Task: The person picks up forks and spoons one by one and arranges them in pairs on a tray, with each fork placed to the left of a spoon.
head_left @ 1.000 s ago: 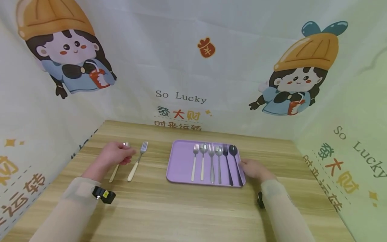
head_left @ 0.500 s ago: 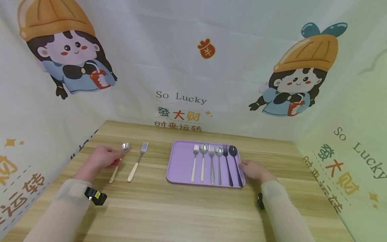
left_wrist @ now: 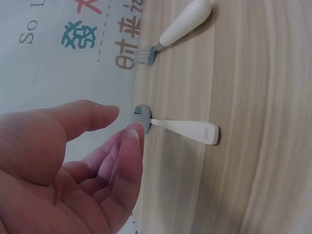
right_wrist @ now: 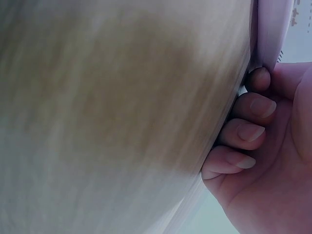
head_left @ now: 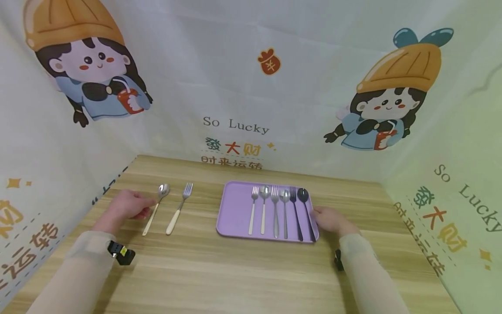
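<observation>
My left hand [head_left: 127,205] hovers just left of a spoon [head_left: 157,206] with a cream handle and metal bowl. In the left wrist view its thumb and loosely bent fingers stand apart, with nothing between them. A fork [head_left: 179,211] with a cream handle lies to the right of that spoon. My right hand [head_left: 331,219] pinches the right rim of a purple tray [head_left: 235,209]; the right wrist view shows the other fingers curled against the wooden surface. On the tray lie forks and spoons side by side: cream-handled, silver, and a black fork [head_left: 296,213] and black spoon [head_left: 306,209].
The wooden table [head_left: 219,274] is closed in at the back and both sides by a printed cloth [head_left: 298,109]. Bare tabletop lies in front of the tray and between the tray and the loose fork.
My left hand has drawn back to the left from over the spoon, whose bowl now shows fully. The spoon and fork lie as before. The right hand stays at the tray's rim.
</observation>
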The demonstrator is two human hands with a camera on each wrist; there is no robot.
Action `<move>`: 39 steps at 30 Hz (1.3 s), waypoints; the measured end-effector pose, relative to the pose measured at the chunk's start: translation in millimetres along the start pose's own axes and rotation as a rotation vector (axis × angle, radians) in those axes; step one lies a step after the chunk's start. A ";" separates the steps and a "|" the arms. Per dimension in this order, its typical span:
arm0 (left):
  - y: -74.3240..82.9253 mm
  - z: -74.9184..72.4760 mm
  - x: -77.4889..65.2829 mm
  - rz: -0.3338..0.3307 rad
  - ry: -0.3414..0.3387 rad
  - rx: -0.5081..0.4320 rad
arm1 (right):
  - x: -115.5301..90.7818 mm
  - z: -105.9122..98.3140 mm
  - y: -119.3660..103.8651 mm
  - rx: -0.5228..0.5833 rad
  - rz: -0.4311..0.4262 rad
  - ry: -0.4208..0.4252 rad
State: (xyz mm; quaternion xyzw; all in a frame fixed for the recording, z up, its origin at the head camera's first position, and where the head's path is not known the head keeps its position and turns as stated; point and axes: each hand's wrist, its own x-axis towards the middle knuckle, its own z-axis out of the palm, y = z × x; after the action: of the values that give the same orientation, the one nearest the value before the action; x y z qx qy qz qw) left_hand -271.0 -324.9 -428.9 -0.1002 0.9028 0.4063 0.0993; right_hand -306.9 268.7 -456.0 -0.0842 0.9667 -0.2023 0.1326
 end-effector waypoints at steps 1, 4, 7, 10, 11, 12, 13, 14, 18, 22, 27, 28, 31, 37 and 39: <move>-0.3 0.4 -0.3 0.002 0.000 -0.001 | -0.1 0.4 -0.1 0.000 0.002 0.000; -0.6 1.8 -1.5 0.007 0.008 -0.002 | -0.2 2.0 -0.4 0.006 0.013 -0.003; -0.8 2.7 -1.7 0.010 0.015 0.002 | 0.4 2.5 0.0 0.012 0.020 -0.003; -1.4 4.1 0.8 0.011 0.020 0.014 | 0.7 1.2 0.7 0.014 0.020 0.002; -1.6 4.8 2.0 0.011 0.021 0.018 | 0.8 1.0 1.4 0.017 0.019 0.005; -1.8 5.6 3.4 0.011 0.020 0.019 | 0.7 0.4 1.8 0.016 0.017 0.007; -1.8 6.4 4.4 0.011 0.020 0.025 | 0.7 0.0 2.3 0.012 0.013 0.010; -1.8 7.2 5.1 0.010 0.020 0.033 | 0.7 -0.4 2.4 0.005 0.008 0.012; -1.0 9.5 6.2 0.013 0.014 0.066 | -0.2 -0.7 2.4 0.006 0.009 0.008; -0.7 11.1 6.3 0.008 0.003 0.086 | -0.8 0.6 0.9 0.016 0.014 -0.002; -1.4 12.4 7.3 -0.018 -0.009 0.105 | -1.4 1.7 -0.4 0.022 0.014 -0.013; -1.4 12.5 7.4 -0.021 -0.008 0.107 | -1.8 1.8 -0.7 0.028 0.016 -0.014; -1.4 12.8 7.2 -0.031 0.002 0.107 | -2.4 1.6 -1.0 0.030 0.017 -0.013; 0.2 14.6 5.7 -0.059 0.019 0.100 | -2.8 1.4 -0.8 0.030 0.016 -0.011; 0.1 15.1 6.8 -0.064 0.019 0.102 | -2.6 1.3 -0.4 0.034 0.019 -0.012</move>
State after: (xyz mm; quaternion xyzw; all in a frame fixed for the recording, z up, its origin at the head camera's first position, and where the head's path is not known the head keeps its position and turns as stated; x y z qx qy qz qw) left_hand -276.1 -314.1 -440.5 -0.1278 0.9196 0.3554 0.1084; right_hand -304.0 268.4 -456.4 -0.0737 0.9631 -0.2169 0.1415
